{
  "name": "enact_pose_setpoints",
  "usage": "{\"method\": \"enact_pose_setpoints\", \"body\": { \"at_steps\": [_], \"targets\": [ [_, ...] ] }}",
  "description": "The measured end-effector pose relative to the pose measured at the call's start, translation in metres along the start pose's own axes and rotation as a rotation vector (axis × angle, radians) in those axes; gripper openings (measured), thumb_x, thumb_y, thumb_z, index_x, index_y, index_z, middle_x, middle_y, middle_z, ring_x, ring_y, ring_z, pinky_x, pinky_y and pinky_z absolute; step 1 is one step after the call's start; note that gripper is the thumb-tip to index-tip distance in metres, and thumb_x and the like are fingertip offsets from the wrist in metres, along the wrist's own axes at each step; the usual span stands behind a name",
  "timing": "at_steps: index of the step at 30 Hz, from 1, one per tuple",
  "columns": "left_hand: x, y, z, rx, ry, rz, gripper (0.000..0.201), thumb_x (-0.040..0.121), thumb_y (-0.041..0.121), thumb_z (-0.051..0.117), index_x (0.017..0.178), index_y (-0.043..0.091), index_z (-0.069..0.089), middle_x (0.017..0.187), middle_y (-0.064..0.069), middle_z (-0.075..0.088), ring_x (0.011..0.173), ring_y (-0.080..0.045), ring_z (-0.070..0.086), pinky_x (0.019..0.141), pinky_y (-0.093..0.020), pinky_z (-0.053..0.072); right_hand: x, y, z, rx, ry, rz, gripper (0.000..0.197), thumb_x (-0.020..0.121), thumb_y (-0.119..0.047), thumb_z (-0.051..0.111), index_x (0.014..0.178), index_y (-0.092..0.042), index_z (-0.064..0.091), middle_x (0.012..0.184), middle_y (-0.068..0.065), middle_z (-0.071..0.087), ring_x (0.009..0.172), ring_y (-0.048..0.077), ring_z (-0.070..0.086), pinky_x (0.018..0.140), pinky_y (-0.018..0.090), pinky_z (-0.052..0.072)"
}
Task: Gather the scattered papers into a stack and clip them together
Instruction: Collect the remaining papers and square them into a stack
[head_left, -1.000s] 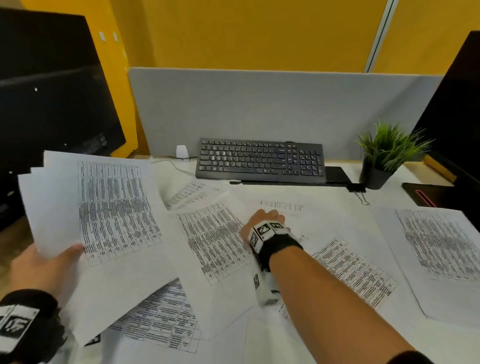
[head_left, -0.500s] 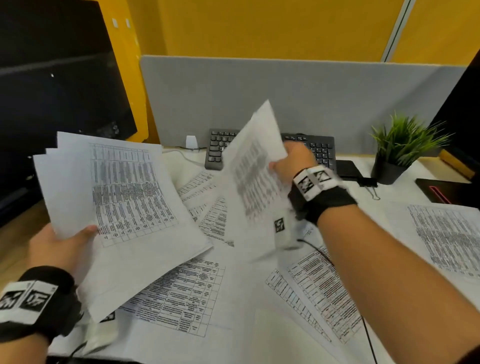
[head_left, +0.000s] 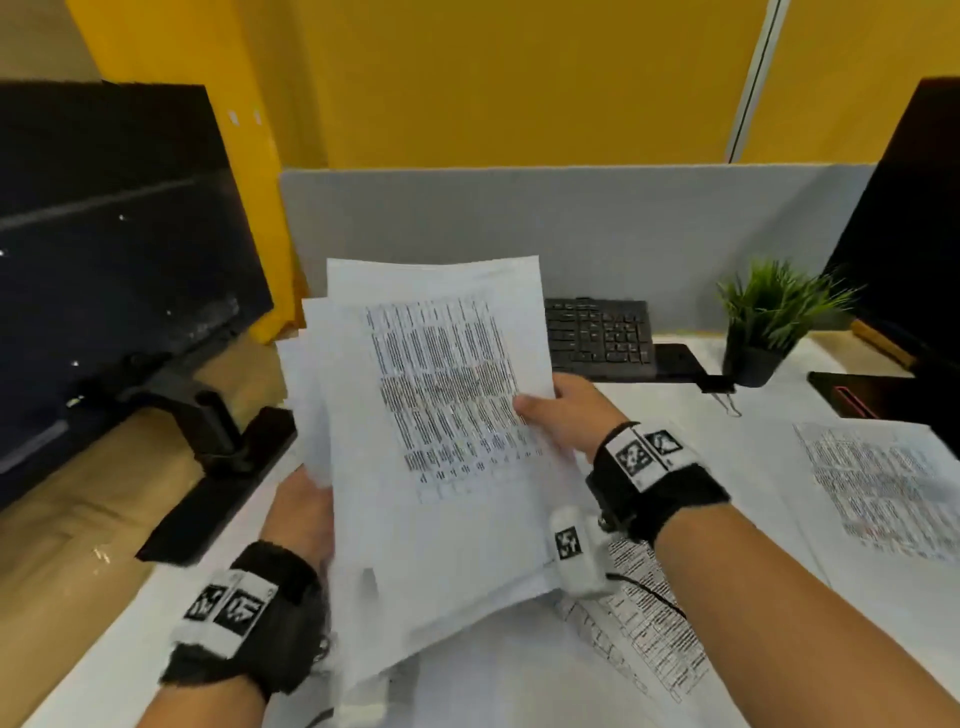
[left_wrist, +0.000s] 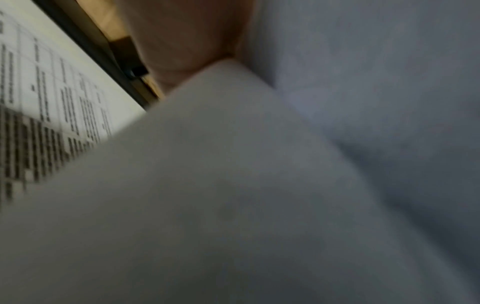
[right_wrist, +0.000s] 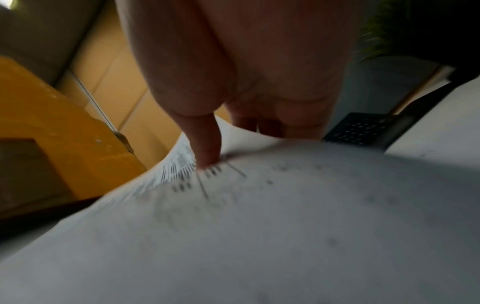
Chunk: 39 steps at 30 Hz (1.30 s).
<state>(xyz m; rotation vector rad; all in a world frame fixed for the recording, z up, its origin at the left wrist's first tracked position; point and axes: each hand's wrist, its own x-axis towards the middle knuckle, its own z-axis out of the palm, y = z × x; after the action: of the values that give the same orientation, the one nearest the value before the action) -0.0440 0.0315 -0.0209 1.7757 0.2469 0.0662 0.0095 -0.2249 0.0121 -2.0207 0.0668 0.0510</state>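
I hold a loose bundle of printed papers (head_left: 441, 415) upright above the desk. My left hand (head_left: 304, 512) grips its left edge from below, mostly hidden behind the sheets. My right hand (head_left: 563, 410) pinches the top sheet at its right edge, thumb on the printed face. In the right wrist view the thumb (right_wrist: 205, 144) presses on the sheet (right_wrist: 259, 226). Paper (left_wrist: 259, 185) fills the left wrist view. More printed sheets (head_left: 649, 623) lie on the desk, one at the right (head_left: 878, 483). A black binder clip (head_left: 719, 387) lies by the plant pot.
A black keyboard (head_left: 597, 332) sits against the grey divider (head_left: 571, 223). A small potted plant (head_left: 769, 322) stands to its right. A dark monitor (head_left: 114, 270) on a stand (head_left: 218, 457) fills the left, another monitor (head_left: 904, 249) the right edge.
My right hand lifted a sheet off the desk and carried it left onto the bundle in my left hand. The bundle has moved toward the middle and stands more upright.
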Motion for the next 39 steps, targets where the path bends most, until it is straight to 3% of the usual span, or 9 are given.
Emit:
{"method": "enact_pose_setpoints", "body": {
  "at_steps": [4,8,13,20,25,31,34,36,39],
  "targets": [
    [-0.006,0.008,0.020,-0.119,-0.014,-0.037,0.011,0.096,0.013,0.053,0.092,0.010,0.062,0.091,-0.008,0.066,0.070,-0.006,0.055,0.046,-0.010,0.045,-0.003,0.033,-0.001,0.054,-0.007,0.134,0.058,0.076,-0.043,0.066,0.125,-0.017,0.051,0.119,0.002,0.064,0.108,0.023,0.062,0.099,0.046,0.047],
    [-0.007,0.020,0.029,-0.421,-0.083,-0.100,0.062,0.079,0.066,0.052,0.125,0.024,0.054,0.118,-0.001,0.064,0.109,-0.020,0.059,0.100,-0.039,0.044,-0.024,0.024,-0.014,0.149,0.156,0.034,0.051,0.086,-0.011,0.066,0.127,-0.021,0.037,0.117,0.002,0.062,0.098,0.016,0.063,0.087,0.035,0.053],
    [-0.008,0.035,0.042,-0.232,-0.020,0.248,0.042,0.094,0.006,0.054,0.134,0.016,0.046,0.125,0.000,0.061,0.112,-0.014,0.059,0.098,-0.033,0.046,-0.060,0.000,-0.016,0.256,0.383,-0.296,0.059,0.091,-0.003,0.055,0.141,-0.024,0.032,0.116,-0.016,0.058,0.098,-0.015,0.053,0.075,-0.001,0.045],
    [-0.017,0.045,0.056,-0.281,-0.018,0.375,0.056,0.076,0.032,0.067,0.120,0.029,0.031,0.113,0.006,0.059,0.104,-0.010,0.060,0.088,-0.031,0.049,-0.086,0.003,-0.004,0.385,0.392,-0.328,0.057,0.095,-0.008,0.052,0.143,-0.026,0.026,0.129,-0.014,0.052,0.115,-0.002,0.052,0.094,0.010,0.043],
    [-0.015,0.049,0.057,-0.243,0.014,0.483,0.022,0.093,0.019,0.057,0.105,0.036,0.052,0.112,0.014,0.063,0.108,-0.006,0.060,0.093,-0.034,0.046,-0.084,-0.007,-0.006,0.370,0.444,-0.368,0.036,0.097,-0.005,0.045,0.127,-0.023,0.036,0.112,-0.020,0.054,0.092,-0.024,0.052,0.076,-0.002,0.042],
    [-0.011,0.035,0.053,-0.217,0.034,0.443,0.025,0.093,0.014,0.058,0.114,0.026,0.050,0.119,0.002,0.062,0.112,-0.018,0.059,0.100,-0.049,0.046,-0.084,0.008,-0.002,0.429,0.356,-0.245,0.039,0.095,-0.005,0.049,0.127,-0.020,0.031,0.110,-0.016,0.054,0.089,-0.013,0.057,0.065,0.001,0.045],
    [-0.006,0.031,0.048,-0.309,0.048,0.396,0.024,0.092,0.015,0.057,0.110,0.030,0.055,0.116,0.003,0.065,0.112,-0.022,0.061,0.100,-0.052,0.045,-0.085,0.028,0.003,0.422,0.437,-0.086,0.056,0.088,-0.007,0.062,0.129,-0.025,0.029,0.123,-0.002,0.052,0.114,0.009,0.054,0.082,0.018,0.047],
    [-0.005,0.034,0.047,-0.515,-0.005,0.400,0.036,0.092,0.013,0.057,0.126,0.021,0.052,0.122,0.001,0.064,0.116,-0.023,0.060,0.099,-0.044,0.049,-0.087,0.042,0.005,0.489,0.462,0.069,0.082,0.079,-0.012,0.075,0.138,-0.030,0.022,0.136,0.001,0.042,0.128,0.021,0.041,0.098,0.034,0.039],
    [-0.014,0.041,0.054,-0.694,-0.102,0.373,0.047,0.083,0.023,0.053,0.129,0.013,0.048,0.110,0.008,0.070,0.100,-0.013,0.068,0.080,-0.027,0.057,-0.091,0.047,0.010,0.937,0.146,0.140,0.101,0.059,-0.030,0.089,0.140,-0.010,0.033,0.127,0.008,0.060,0.119,0.029,0.056,0.096,0.038,0.047]
  ]
}}
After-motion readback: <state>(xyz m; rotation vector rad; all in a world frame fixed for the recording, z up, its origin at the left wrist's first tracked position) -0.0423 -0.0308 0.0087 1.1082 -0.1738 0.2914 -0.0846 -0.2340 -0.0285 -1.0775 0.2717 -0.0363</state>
